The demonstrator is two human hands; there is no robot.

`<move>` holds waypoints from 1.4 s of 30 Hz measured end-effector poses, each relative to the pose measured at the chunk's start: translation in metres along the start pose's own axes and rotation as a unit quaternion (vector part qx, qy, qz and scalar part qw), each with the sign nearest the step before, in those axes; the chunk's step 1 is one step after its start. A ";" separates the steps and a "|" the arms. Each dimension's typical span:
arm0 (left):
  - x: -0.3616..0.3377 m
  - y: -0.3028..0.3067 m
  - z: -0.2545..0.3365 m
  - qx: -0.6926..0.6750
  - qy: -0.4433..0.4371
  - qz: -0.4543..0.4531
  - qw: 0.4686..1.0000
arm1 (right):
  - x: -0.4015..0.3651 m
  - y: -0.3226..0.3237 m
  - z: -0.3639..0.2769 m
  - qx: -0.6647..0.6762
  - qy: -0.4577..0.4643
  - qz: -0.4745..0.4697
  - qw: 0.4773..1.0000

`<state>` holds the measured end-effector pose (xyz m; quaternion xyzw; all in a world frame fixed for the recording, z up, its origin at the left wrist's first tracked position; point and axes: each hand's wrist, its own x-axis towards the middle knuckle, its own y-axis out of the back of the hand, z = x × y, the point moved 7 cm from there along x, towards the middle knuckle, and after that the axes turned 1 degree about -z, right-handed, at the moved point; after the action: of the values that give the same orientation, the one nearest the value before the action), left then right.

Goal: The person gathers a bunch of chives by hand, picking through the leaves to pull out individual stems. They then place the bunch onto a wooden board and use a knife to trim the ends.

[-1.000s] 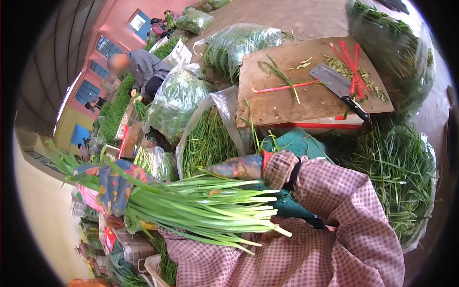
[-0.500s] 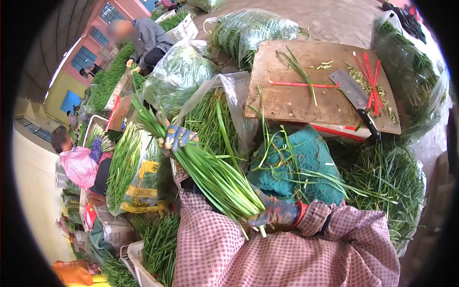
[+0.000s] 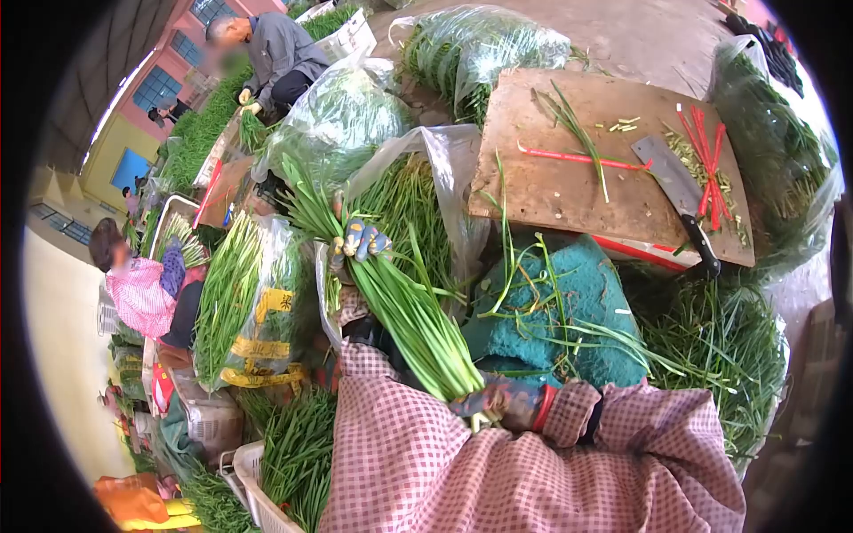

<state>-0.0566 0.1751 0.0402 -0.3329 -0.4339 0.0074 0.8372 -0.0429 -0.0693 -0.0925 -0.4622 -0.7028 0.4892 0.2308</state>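
Note:
A bunch of long green garlic chives point(image 3: 413, 324) slants across my lap, leaf tips up to the left and pale cut ends low at the right. My left hand point(image 3: 362, 240), in a patterned glove, is wrapped around its upper part. Around the pale ends my right hand point(image 3: 498, 402) is closed, in a similar glove with a red band at the wrist. Just beyond, a teal cloth-like pad point(image 3: 555, 306) has loose stems and roots on it. A plastic bag point(image 3: 400, 200) full of chives stands behind the bunch.
A wooden board point(image 3: 533, 191) holds a cleaver point(image 3: 671, 173), red ties point(image 3: 708, 169), loose stalks and trimmings. Bagged greens point(image 3: 769, 142) stand at right. A white crate point(image 3: 253, 489) of greens is lower left. Co-workers point(image 3: 289, 58) point(image 3: 147, 289) handle greens at left.
My left hand has shifted slightly right and up, and the bunch stands steeper. My right hand has moved a little lower at the cut ends. The view has shifted slightly.

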 end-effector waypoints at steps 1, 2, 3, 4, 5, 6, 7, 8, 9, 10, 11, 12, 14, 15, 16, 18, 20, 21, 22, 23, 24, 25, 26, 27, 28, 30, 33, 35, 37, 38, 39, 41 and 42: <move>-0.002 0.002 0.002 0.003 -0.004 0.004 1.000 | -0.001 0.000 -0.001 -0.006 -0.011 0.003 1.000; -0.005 0.004 0.004 0.004 -0.007 0.009 1.000 | -0.001 0.000 -0.002 -0.011 -0.019 0.008 1.000; -0.007 0.007 0.005 0.006 -0.008 0.016 1.000 | -0.002 0.000 -0.003 -0.016 -0.030 0.015 0.999; -0.009 0.009 0.006 0.010 -0.011 0.023 1.000 | -0.002 0.000 -0.004 -0.021 -0.041 0.020 0.999; -0.010 0.010 0.007 0.013 -0.012 0.030 0.999 | 0.000 0.000 -0.005 -0.026 -0.051 0.028 0.998; -0.013 0.013 0.009 0.018 -0.014 0.036 0.999 | 0.001 0.000 -0.007 -0.026 -0.062 0.034 0.997; -0.015 0.015 0.010 0.023 -0.016 0.044 0.999 | 0.003 0.000 -0.008 -0.014 -0.072 0.038 0.997; -0.019 0.017 0.011 0.027 -0.018 0.060 0.998 | 0.004 -0.002 -0.007 0.022 -0.098 0.020 0.995; -0.025 0.025 0.013 0.027 -0.018 0.059 0.998 | 0.007 -0.013 -0.019 0.138 -0.029 -0.037 0.989; -0.032 0.040 0.014 0.035 -0.005 0.101 0.994 | 0.006 -0.010 -0.018 0.086 -0.064 -0.010 0.994; -0.039 0.055 0.016 0.042 0.009 0.142 0.989 | 0.004 -0.006 -0.018 0.034 -0.099 0.017 0.994; -0.031 0.043 0.012 0.034 -0.008 0.156 0.987 | 0.003 -0.013 -0.023 0.032 -0.096 0.017 0.995; -0.044 0.074 0.015 0.062 0.024 0.217 0.974 | -0.001 -0.021 -0.036 0.018 -0.090 0.091 0.992; -0.044 0.076 0.012 0.079 0.030 0.245 0.966 | -0.001 -0.016 -0.035 0.013 -0.084 0.091 0.992; -0.034 0.066 0.004 0.109 0.037 0.280 0.953 | 0.000 -0.012 -0.038 0.004 -0.027 0.068 0.997; -0.013 0.037 -0.012 0.201 0.096 0.390 0.893 | -0.005 -0.007 -0.053 -0.116 0.028 0.067 0.991; -0.009 0.059 -0.014 0.301 0.132 0.383 0.863 | -0.017 -0.017 -0.086 -0.084 0.141 0.022 0.986; -0.017 0.093 0.004 0.448 0.119 0.350 0.814 | -0.023 -0.017 -0.103 -0.062 0.192 -0.003 0.979; -0.013 0.105 0.017 0.441 0.117 0.331 0.826 | -0.035 -0.029 -0.128 -0.091 0.239 0.001 0.967; -0.002 0.103 0.007 0.031 0.143 0.206 0.968 | -0.048 -0.042 -0.157 -0.119 0.285 0.004 0.951; 0.019 0.073 0.001 -0.386 0.156 0.043 0.908 | -0.056 -0.045 -0.174 -0.193 0.259 0.034 0.946; 0.027 0.079 0.004 -0.292 0.116 0.070 0.947 | -0.064 -0.048 -0.202 -0.269 0.301 0.118 0.907; 0.045 0.075 -0.002 -0.007 0.033 0.243 0.969 | -0.072 -0.050 -0.220 -0.290 0.342 0.121 0.886; 0.056 0.053 -0.017 0.170 0.012 0.395 0.903 | -0.080 -0.047 -0.235 -0.309 0.380 0.123 0.863; 0.058 0.033 -0.042 0.220 0.033 0.475 0.852 | -0.086 -0.039 -0.246 -0.300 0.409 0.124 0.853; 0.043 0.022 -0.115 0.150 0.155 0.469 0.856 | -0.087 -0.010 -0.261 -0.293 0.392 0.207 0.847; 0.001 0.023 -0.220 0.251 0.288 0.364 0.849 | -0.095 0.040 -0.259 -0.283 0.370 0.327 0.822; -0.022 0.055 -0.274 0.104 0.230 0.229 0.940 | -0.083 0.125 -0.249 -0.283 0.397 0.287 0.825; -0.036 0.061 -0.314 0.054 0.296 0.288 0.909 | -0.100 0.089 -0.237 -0.162 0.390 0.239 0.874; -0.043 0.063 -0.333 0.008 0.355 0.339 0.871 | -0.109 0.096 -0.230 -0.220 0.368 0.273 0.861; -0.028 0.044 -0.332 0.004 0.359 0.342 0.869 | -0.118 0.104 -0.225 -0.277 0.343 0.305 0.844; -0.009 -0.002 -0.312 0.079 0.398 0.452 0.794 | -0.122 0.114 -0.220 -0.295 0.276 0.330 0.853; -0.017 0.015 -0.327 0.074 0.327 0.422 0.842 | -0.128 0.100 -0.226 -0.354 0.306 0.348 0.812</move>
<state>0.1766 0.0016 -0.1122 -0.4043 0.0498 0.2830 0.8683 0.2347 -0.0643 -0.0720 -0.8515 -0.5125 0.0876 0.0685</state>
